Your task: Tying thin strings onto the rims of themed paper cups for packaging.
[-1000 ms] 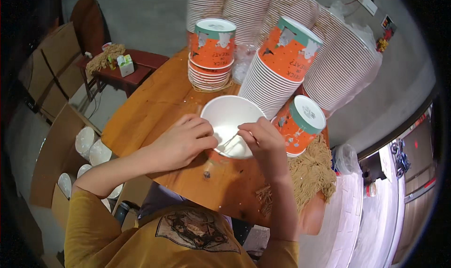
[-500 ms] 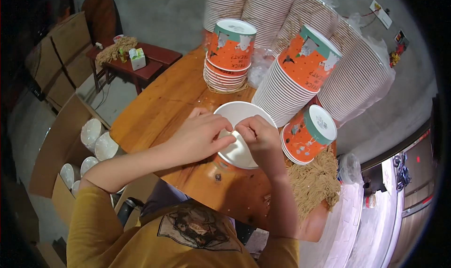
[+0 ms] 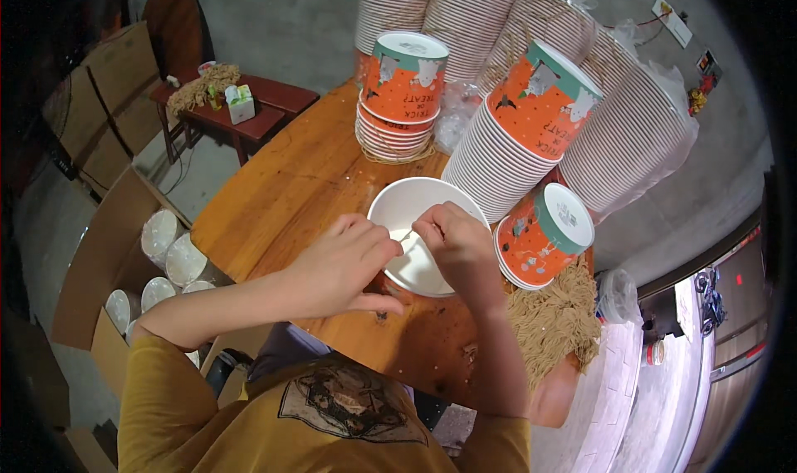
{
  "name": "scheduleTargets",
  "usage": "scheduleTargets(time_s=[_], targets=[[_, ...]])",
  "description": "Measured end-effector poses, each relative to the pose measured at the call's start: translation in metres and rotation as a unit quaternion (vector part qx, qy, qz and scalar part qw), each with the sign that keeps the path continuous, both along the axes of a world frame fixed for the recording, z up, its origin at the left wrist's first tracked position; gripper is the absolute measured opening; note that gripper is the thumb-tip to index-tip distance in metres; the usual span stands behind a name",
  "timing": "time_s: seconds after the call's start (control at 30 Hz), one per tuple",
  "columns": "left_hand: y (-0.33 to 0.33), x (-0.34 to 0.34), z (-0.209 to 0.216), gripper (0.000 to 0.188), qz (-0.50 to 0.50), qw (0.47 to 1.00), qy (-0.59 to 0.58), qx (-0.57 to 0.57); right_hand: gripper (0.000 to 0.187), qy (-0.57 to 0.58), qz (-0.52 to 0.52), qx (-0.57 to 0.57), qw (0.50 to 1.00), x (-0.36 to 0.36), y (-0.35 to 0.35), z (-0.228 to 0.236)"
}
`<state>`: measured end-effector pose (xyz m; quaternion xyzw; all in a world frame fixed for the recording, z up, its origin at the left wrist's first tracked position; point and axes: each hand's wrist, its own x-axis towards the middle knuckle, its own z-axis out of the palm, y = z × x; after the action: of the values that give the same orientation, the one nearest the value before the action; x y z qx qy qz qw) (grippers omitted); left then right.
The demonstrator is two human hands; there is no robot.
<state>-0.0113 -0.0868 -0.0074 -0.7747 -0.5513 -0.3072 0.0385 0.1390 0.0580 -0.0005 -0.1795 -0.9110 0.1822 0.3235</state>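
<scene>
A white-lined paper bucket [image 3: 392,197] stands mouth up on the wooden table [image 3: 278,199], right in front of me. Over its opening my two hands come close together. The left hand [image 3: 353,261] has its fingers curled in at the fingertips, while its thumb sticks out apart, past the bucket's near side. My right hand [image 3: 457,245] is closed in a pinch above the bucket's right half. Something thin seems to run between the fingertips of both hands, too small to make out. The bucket's outer wall is mostly hidden.
Upside-down orange and green buckets form a short stack [image 3: 407,83], a tall stack [image 3: 531,108] and a small one [image 3: 544,236]. Tan cords [image 3: 556,324] lie at the table's right edge. Tall wrapped bucket stacks [image 3: 623,133] rise behind. Left stands a carton [image 3: 100,265] of wrapped buckets.
My left thumb has swung away from the fingertips toward me, and the left hand has shifted slightly left and down. The right hand keeps its pinch over the bucket.
</scene>
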Motion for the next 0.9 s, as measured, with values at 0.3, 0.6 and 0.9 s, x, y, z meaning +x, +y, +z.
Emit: scheduleTargets(time_s=[0.3, 0.6, 0.9], targets=[[0.022, 0.002, 0.003, 0.018, 0.087, 0.985, -0.123, -0.083, 0.012, 0.002, 0.041, -0.049, 0.998, -0.002, -0.002, 0.01], [0.028, 0.004, -0.001, 0.013, 0.098, 0.983, -0.143, -0.063, 0.012, -0.018, 0.012, -0.038, 0.999, 0.002, -0.005, 0.01], [0.022, -0.006, 0.003, 0.011, -0.039, 0.997, -0.055, -0.043, 0.017, -0.101, -0.112, 0.015, 0.989, -0.004, 0.003, 0.003]])
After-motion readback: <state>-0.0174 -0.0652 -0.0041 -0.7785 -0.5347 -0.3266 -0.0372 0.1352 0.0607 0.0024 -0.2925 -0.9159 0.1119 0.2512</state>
